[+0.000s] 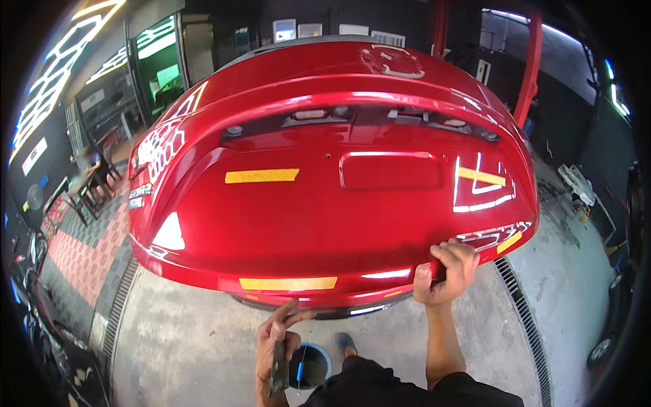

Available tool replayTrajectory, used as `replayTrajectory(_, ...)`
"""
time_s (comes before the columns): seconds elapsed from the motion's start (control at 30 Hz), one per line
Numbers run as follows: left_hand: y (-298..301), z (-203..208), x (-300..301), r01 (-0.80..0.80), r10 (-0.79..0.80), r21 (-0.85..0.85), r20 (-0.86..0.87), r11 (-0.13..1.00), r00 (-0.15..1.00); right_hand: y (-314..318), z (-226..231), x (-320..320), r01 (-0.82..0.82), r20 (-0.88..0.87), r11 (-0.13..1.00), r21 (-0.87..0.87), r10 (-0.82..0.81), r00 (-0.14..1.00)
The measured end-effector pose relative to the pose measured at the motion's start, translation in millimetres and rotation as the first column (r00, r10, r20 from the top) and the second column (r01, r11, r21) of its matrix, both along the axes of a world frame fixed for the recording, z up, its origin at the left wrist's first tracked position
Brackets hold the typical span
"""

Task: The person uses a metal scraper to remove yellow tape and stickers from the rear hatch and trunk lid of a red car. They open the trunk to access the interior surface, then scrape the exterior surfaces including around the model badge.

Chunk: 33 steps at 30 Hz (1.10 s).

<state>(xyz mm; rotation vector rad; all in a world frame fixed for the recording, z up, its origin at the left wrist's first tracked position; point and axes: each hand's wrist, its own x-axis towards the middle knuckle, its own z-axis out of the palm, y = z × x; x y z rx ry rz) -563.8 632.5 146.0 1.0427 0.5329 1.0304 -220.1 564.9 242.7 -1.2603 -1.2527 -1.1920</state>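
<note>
Blue-rimmed round bucket: it stands on the floor beside the left hand point(278, 336); its rim point(328, 363) encloses a dark grey-brown interior, though whether that is liquid cannot be told.
Slim bright blue piece point(300, 371): shows on a thin pale line against the bucket's opening; inside or in front, unclear.
Left hand: raised below the panel's lower edge, index finger reaching forward, the other fingers curled in, closed on a dark mottled flat strip point(278, 373) that runs back along the wrist.
Right hand point(451, 271): forearm upright from the lower edge, fingers bent over the panel's lower right border, thumb apart on the left; the gap is partly open, and whether it has hold of anything cannot be told.
Glossy red curved car rear panel point(291, 224): spreads across the middle, directly ahead of both hands, bearing a shallow rectangular recess and bright light reflections.
Yellow tape strips: one at upper left point(262, 176), one at right, one near the right hand, one along the lower edge.
Floor: grey concrete point(190, 325) between dark drain grates; red and grey tiles point(78, 254) at left.
Room: dark walls, hexagonal lights point(57, 64), a red post point(531, 68), a seated person far left.
</note>
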Motion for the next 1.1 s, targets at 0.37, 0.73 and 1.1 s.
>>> replayTrajectory(0.37,20,-78,64,-0.176,0.185,-0.302,0.002,0.937,0.983,12,-214,20,-0.121,-0.112,0.927,-0.356,0.087,0.99)
replayTrajectory(0.73,66,-191,69,-0.096,0.08,-0.424,-0.053,0.901,0.995,93,-50,31,-0.4,-0.306,0.895,-0.197,0.332,0.892)
replayTrajectory(1.1,63,-176,75,-0.105,0.056,-0.354,-0.146,0.929,0.988,165,12,58,-0.302,0.07,0.838,-0.455,0.371,0.926)
